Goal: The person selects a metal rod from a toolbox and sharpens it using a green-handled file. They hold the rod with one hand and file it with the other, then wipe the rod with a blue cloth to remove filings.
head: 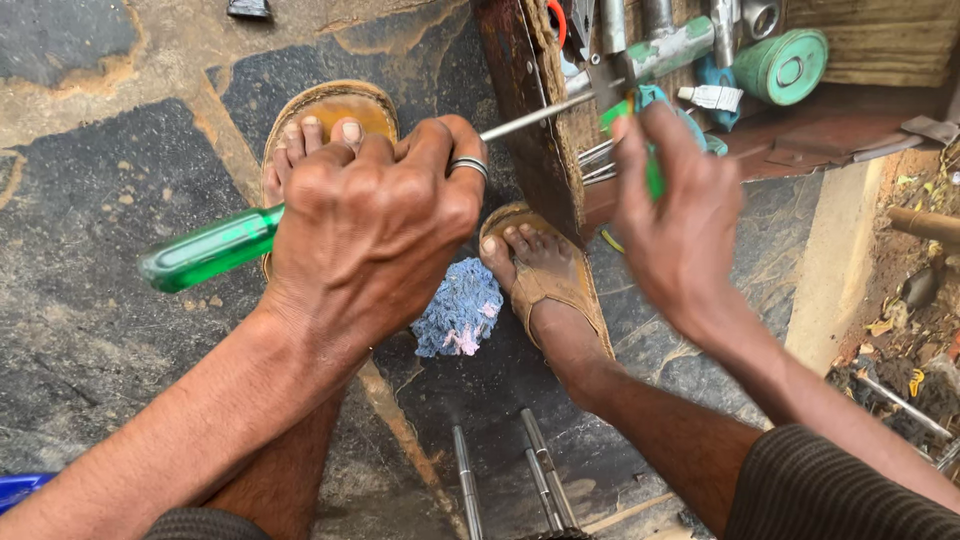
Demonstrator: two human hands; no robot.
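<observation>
My left hand is closed around a screwdriver with a clear green handle; its metal shaft points up right toward the wooden tool box. A ring sits on one finger of that hand. My right hand is blurred and reaches into the box, fingers around a second green-handled tool. Both hands hover above my feet in brown sandals.
The box holds metal tools, a small white tube, a blue rag and a green round tin. A blue-white cloth lies on the dark stone floor between my feet. Metal rods lie at the bottom. Debris litters the right edge.
</observation>
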